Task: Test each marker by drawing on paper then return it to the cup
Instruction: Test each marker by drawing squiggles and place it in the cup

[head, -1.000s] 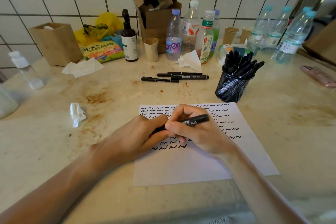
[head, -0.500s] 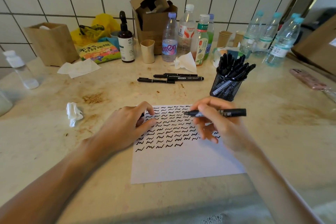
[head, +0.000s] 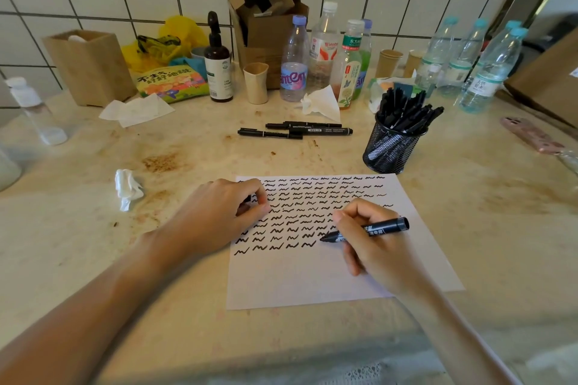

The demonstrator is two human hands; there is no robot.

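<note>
Marker (head: 373, 231): pinched at mid-barrel by right hand (head: 372, 247), uncapped tip down at end of lowest squiggle row on paper (head: 328, 278). Judged light, rigid, smooth plastic; mid-barrel hold suits drawing, firmer grip advisable against slip. Left hand (head: 215, 212) curled on paper's upper left corner, small dark object inside, likely the cap; not confirmed. Mesh cup (head: 391, 147) well stocked, beyond paper's far right corner.

bright, even daylight | soft shadows under forearms | wide-angle bowing at edges | bottom edge blurred
</note>
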